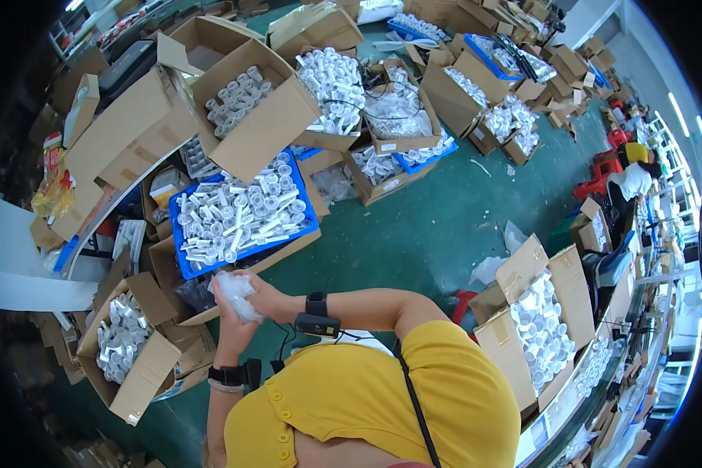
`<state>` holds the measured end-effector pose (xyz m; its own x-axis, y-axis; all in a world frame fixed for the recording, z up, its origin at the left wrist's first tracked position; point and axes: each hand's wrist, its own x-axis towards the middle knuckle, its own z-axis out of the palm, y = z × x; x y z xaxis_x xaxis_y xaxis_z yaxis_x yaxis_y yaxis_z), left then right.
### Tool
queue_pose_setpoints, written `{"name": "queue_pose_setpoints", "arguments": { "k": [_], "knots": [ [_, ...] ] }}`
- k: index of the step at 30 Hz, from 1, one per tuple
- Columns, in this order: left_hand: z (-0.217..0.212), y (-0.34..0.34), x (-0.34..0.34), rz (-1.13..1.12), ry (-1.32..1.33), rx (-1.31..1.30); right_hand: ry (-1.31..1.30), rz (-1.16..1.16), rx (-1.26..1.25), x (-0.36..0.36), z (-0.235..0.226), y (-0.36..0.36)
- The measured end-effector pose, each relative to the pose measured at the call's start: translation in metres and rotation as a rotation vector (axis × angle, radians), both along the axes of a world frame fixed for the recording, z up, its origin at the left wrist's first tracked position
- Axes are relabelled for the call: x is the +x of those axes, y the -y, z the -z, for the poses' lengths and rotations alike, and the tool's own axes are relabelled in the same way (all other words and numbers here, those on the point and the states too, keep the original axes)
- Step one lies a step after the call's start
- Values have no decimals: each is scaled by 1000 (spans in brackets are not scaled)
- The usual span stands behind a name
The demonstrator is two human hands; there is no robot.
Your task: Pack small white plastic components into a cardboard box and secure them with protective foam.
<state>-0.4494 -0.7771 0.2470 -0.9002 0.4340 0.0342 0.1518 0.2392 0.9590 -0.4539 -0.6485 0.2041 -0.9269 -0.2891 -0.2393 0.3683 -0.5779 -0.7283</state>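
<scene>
Between my two hands is a crumpled bundle of clear plastic, which looks like a bag or film. My left hand grips it from the left, and my right hand closes on it from the right. Whether anything lies inside the plastic, I cannot tell. Just beyond my hands, a blue tray is heaped with white and clear plastic tube-shaped parts. It rests on an open cardboard box.
An open box of similar parts sits at left, another at right. Beyond the tray stand a box of grey-white parts and more filled cartons. Green floor lies in the middle. People sit at far right.
</scene>
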Motion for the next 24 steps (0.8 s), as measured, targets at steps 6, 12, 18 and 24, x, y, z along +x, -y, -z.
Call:
{"name": "queue_pose_setpoints", "arguments": {
  "k": [6, 12, 18, 24],
  "knots": [
    [13, 31, -21, 28, -110, -233, 12, -14, 53, 4, -27, 16],
    [13, 54, -32, 41, -141, -259, 49, -34, -6, 3, -50, 26],
    [13, 73, -48, 44, -302, -238, -111, -286, 9, -13, -48, 39],
    [25, 97, -68, 105, -376, -301, -97, -163, -43, -13, -48, 58]
  ]
}}
